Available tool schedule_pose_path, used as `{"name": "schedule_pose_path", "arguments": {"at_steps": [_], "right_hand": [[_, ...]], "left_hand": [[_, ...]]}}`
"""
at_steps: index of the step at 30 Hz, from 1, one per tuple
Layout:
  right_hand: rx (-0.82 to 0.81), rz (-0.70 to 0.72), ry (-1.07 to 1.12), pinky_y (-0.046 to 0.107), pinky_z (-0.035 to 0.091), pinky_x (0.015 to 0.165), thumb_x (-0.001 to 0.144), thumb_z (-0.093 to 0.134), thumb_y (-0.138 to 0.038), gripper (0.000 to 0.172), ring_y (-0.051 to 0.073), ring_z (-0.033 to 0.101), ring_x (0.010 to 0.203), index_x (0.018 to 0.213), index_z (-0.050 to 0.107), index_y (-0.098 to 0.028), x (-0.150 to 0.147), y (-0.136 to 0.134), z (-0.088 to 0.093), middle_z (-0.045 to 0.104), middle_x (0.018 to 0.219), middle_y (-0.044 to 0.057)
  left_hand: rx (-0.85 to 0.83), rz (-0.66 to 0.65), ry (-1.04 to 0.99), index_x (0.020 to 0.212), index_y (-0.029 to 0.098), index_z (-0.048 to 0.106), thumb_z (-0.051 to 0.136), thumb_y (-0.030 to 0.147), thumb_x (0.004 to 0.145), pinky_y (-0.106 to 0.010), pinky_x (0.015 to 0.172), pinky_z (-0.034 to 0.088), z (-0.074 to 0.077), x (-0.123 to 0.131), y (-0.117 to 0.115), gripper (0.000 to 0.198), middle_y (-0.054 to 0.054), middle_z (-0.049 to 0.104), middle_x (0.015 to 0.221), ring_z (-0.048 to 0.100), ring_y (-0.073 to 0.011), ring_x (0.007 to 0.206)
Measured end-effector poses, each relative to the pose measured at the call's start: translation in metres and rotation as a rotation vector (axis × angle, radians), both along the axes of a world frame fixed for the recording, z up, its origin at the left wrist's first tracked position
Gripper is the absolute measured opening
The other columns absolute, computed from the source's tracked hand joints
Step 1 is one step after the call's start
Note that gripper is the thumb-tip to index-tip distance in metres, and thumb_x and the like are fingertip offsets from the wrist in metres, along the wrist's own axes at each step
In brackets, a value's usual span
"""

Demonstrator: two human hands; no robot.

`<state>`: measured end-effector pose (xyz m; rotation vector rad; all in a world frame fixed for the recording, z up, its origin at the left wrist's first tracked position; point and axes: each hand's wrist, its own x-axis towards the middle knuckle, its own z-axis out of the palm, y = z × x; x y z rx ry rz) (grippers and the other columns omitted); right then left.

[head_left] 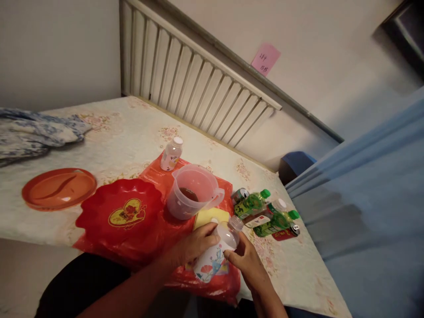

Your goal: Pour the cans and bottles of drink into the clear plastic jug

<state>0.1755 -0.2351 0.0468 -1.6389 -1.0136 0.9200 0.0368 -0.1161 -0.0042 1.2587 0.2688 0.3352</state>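
A clear bottle with a printed floral wrap is held tilted between both hands; its neck is uncapped. My left hand grips it from the left, thumb near the shoulder. From the right, my right hand wraps round it, thumb on the front. Just beyond stands a translucent measuring jug with some dark liquid in it. A yellow cloth-like piece lies behind the bottle, partly hidden. Left of the jug is a red scalloped tray with a gold heart design.
A second small bottle with a white cap stands behind the jug. Several drink bottles and cans lie at the right. An orange plate and patterned cloth are at the left. Red plastic sheeting lies beneath; a radiator borders the back.
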Motion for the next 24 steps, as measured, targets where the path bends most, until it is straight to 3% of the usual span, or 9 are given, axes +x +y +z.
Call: {"name": "schedule_pose_path", "arguments": {"at_steps": [4, 8, 12, 18, 24], "right_hand": [[0.035, -0.016, 0.081, 0.038, 0.056, 0.086, 0.069, 0.076, -0.028, 0.054, 0.028, 0.067, 0.103, 0.121, 0.062, -0.021, -0.001, -0.009, 0.009, 0.072, 0.111, 0.007], [0.069, -0.054, 0.09, 0.039, 0.057, 0.085, 0.068, 0.077, -0.03, 0.059, 0.03, 0.065, 0.106, 0.124, 0.062, -0.021, 0.005, -0.022, 0.011, 0.072, 0.111, 0.007], [0.089, -0.046, 0.04, 0.037, 0.056, 0.086, 0.07, 0.072, -0.026, 0.056, 0.027, 0.065, 0.104, 0.125, 0.061, -0.02, 0.015, -0.037, 0.011, 0.071, 0.114, 0.007], [0.108, -0.052, -0.073, 0.033, 0.056, 0.08, 0.072, 0.064, -0.02, 0.046, 0.023, 0.067, 0.092, 0.118, 0.062, -0.018, 0.022, -0.056, 0.018, 0.071, 0.107, 0.005], [0.13, -0.055, -0.112, 0.032, 0.055, 0.072, 0.072, 0.063, -0.021, 0.044, 0.023, 0.067, 0.085, 0.115, 0.062, -0.017, 0.02, -0.072, 0.025, 0.072, 0.099, 0.005]], "left_hand": [[0.007, 0.1, 0.034, 0.104, 0.02, 0.056, 0.051, 0.035, 0.081, -0.026, 0.063, 0.042, 0.012, 0.005, -0.018, 0.027, -0.001, 0.06, 0.087, 0.056, -0.0168, 0.075], [-0.007, 0.202, 0.046, 0.107, 0.02, 0.057, 0.052, 0.03, 0.079, -0.026, 0.064, 0.043, 0.012, 0.015, -0.037, 0.031, -0.001, 0.062, 0.089, 0.057, -0.0168, 0.076], [-0.018, 0.233, 0.044, 0.109, 0.018, 0.055, 0.054, 0.03, 0.079, -0.026, 0.067, 0.045, 0.014, 0.024, -0.056, 0.032, -0.001, 0.064, 0.095, 0.058, -0.0156, 0.079], [0.051, 0.308, 0.054, 0.116, 0.017, 0.051, 0.057, 0.032, 0.079, -0.034, 0.087, 0.047, 0.022, 0.032, -0.084, 0.04, -0.006, 0.065, 0.11, 0.059, -0.0236, 0.102], [0.113, 0.325, 0.066, 0.124, 0.016, 0.047, 0.056, 0.032, 0.083, -0.037, 0.092, 0.047, 0.033, 0.028, -0.106, 0.044, -0.009, 0.063, 0.12, 0.059, -0.0254, 0.109]]}}
